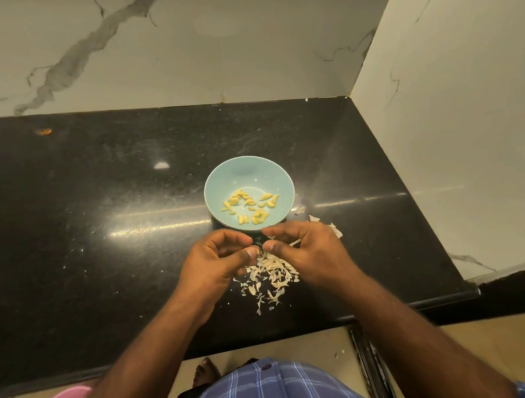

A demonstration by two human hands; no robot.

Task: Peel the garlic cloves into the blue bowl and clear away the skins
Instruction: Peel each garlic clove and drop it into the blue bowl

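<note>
The black worktop (94, 199) carries the blue bowl (220, 178) of peeled cloves (249, 206) just beyond both hands, for short drops; left hand (219, 260) and right hand (305, 252) pinch something tiny above the skins (274, 271), which gather beneath

Bare forearms, blue plaid garment (267, 397), bare foot (205, 369)

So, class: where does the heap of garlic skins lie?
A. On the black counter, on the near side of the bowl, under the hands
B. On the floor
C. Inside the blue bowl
A: the garlic skins lie on the black counter, while the blue bowl holds only peeled cloves.
</note>
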